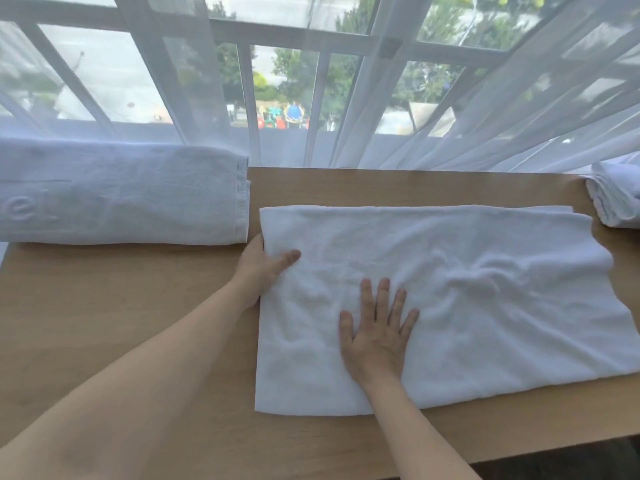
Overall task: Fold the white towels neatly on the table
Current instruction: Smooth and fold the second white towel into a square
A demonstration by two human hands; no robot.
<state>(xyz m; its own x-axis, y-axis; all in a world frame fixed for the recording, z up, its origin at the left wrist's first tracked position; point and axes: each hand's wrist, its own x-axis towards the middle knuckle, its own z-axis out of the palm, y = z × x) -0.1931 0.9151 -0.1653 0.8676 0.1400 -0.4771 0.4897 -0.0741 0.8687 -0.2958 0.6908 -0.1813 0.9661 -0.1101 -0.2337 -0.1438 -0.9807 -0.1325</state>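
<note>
Towel (pixel 450 299) lay spread and rumpled on our table (pixel 121 306), right of centre. Our right hand (pixel 377 330) rested flat on it, fingers straight and spread, holding nothing. Our left hand (pixel 265 266) gripped its left edge, thumb on top, fingers tucked out of sight. A folded towel (pixel 121 195) sat far left; another bundle (pixel 616 199) far right

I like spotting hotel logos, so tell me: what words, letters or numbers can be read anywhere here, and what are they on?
"e": a raised letter woven into the folded towel on the far left; the strokes beside it are too faint to read, and the rest of the word runs out of view.
Towel being folded: no text visible.
Towel stack at far right: no text visible.
Colourful shapes outside the window: too blurred to read.
</note>
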